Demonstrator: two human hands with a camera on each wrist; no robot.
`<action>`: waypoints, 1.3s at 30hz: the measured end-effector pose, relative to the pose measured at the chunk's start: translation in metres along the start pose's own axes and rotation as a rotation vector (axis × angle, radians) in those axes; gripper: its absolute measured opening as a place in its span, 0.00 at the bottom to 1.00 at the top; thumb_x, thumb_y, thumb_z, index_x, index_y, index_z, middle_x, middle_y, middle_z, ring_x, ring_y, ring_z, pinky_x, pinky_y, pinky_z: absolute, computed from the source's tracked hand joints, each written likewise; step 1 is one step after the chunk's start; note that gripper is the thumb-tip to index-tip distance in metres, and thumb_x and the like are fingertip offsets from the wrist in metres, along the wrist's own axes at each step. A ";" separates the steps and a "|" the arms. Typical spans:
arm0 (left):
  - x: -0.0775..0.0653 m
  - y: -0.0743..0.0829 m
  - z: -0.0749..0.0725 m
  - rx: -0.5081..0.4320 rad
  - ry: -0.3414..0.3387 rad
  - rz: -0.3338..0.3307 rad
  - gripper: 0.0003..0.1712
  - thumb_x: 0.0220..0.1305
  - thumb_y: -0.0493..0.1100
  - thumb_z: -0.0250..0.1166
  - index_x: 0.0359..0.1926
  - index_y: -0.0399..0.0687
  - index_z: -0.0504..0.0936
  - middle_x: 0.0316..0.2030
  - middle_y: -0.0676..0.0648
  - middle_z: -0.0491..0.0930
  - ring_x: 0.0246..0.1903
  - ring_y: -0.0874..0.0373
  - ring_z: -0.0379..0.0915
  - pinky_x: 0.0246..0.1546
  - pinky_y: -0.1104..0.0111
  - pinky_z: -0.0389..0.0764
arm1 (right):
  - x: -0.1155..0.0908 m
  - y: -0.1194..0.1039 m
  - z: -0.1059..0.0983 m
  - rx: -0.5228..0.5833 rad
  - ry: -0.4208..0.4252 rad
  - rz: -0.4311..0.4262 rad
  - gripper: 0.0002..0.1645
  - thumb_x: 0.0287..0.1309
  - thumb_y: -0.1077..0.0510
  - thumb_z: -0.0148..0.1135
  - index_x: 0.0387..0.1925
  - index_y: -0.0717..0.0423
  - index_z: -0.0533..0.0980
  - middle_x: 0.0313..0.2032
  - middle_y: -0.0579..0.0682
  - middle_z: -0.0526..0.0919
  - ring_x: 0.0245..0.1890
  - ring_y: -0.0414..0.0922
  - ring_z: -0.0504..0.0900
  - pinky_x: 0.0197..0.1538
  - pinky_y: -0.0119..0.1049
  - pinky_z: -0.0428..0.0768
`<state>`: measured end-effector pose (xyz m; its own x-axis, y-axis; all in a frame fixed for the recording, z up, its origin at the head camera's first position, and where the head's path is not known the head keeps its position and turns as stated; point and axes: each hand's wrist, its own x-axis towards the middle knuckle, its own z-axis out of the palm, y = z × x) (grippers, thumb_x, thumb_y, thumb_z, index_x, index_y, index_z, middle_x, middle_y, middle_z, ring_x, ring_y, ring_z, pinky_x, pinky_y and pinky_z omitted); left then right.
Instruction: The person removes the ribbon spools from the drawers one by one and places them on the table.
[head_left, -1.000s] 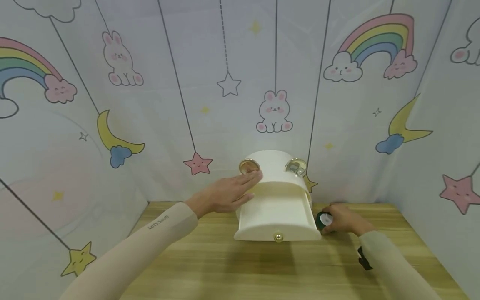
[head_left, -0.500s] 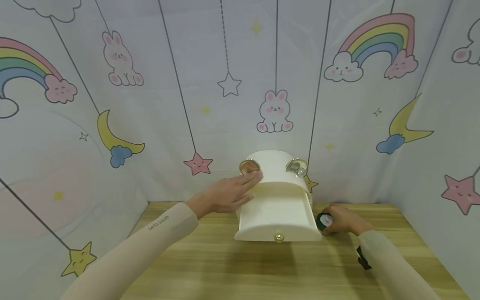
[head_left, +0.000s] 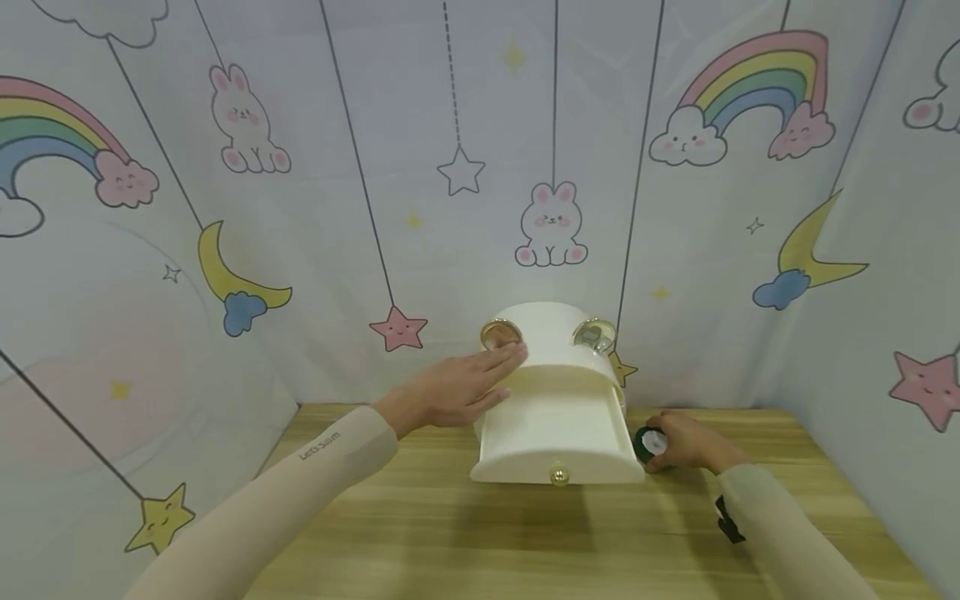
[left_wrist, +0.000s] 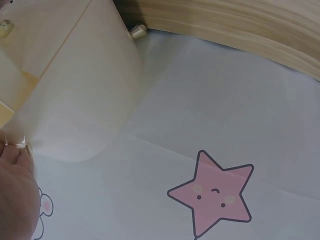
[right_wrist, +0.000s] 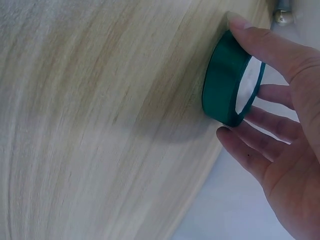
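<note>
A white box with a curved top (head_left: 553, 337) stands against the back wall. Its drawer (head_left: 555, 421), with a round gold knob (head_left: 558, 474) on the front, is pulled out toward me and shows a bare floor. My left hand (head_left: 459, 390) lies with straight fingers at the box's left upper side, fingertips right by a gold-rimmed round ornament (head_left: 500, 334). To the right of the drawer, my right hand (head_left: 688, 442) grips a roll of green ribbon (right_wrist: 220, 80) standing on its edge; thumb on top, fingers at its far side in the right wrist view.
A second gold-rimmed ornament (head_left: 595, 335) sits on the box's right side. The wooden tabletop (head_left: 450, 533) runs under everything. White cloth walls with printed rainbows, rabbits and stars, such as a pink star (head_left: 399, 329), enclose the back and both sides.
</note>
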<state>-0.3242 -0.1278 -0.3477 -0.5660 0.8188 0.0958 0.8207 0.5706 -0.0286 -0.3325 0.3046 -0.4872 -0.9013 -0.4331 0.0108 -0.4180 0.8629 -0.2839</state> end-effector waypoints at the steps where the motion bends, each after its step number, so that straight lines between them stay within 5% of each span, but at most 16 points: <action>1: 0.000 0.000 0.000 -0.005 0.001 0.000 0.39 0.85 0.59 0.38 0.86 0.54 0.39 0.86 0.51 0.42 0.84 0.52 0.47 0.81 0.54 0.62 | -0.001 0.000 0.000 -0.004 0.002 -0.002 0.43 0.42 0.49 0.87 0.54 0.70 0.80 0.45 0.58 0.84 0.40 0.47 0.79 0.42 0.40 0.79; 11: 0.003 0.000 0.000 -0.018 0.009 0.007 0.38 0.85 0.59 0.39 0.86 0.54 0.40 0.86 0.51 0.42 0.84 0.52 0.49 0.81 0.53 0.63 | -0.004 -0.004 -0.010 -0.044 0.025 0.011 0.56 0.41 0.41 0.87 0.63 0.74 0.75 0.59 0.74 0.80 0.58 0.70 0.80 0.60 0.65 0.81; 22: 0.005 0.000 0.003 -0.008 0.002 0.004 0.39 0.85 0.59 0.38 0.86 0.53 0.40 0.86 0.52 0.41 0.85 0.53 0.45 0.82 0.54 0.61 | -0.006 -0.007 -0.021 -0.030 0.057 -0.002 0.52 0.43 0.37 0.85 0.59 0.71 0.79 0.50 0.65 0.83 0.45 0.56 0.83 0.47 0.55 0.85; 39: 0.004 -0.001 0.004 -0.015 0.023 0.003 0.39 0.85 0.57 0.39 0.86 0.51 0.41 0.86 0.50 0.42 0.85 0.52 0.45 0.83 0.55 0.58 | -0.023 -0.033 -0.046 -0.075 0.179 -0.020 0.42 0.52 0.41 0.81 0.58 0.67 0.80 0.54 0.64 0.83 0.50 0.60 0.85 0.50 0.58 0.86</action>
<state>-0.3275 -0.1245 -0.3512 -0.5614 0.8190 0.1183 0.8238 0.5667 -0.0137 -0.3037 0.2983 -0.4341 -0.8958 -0.4029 0.1876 -0.4372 0.8746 -0.2094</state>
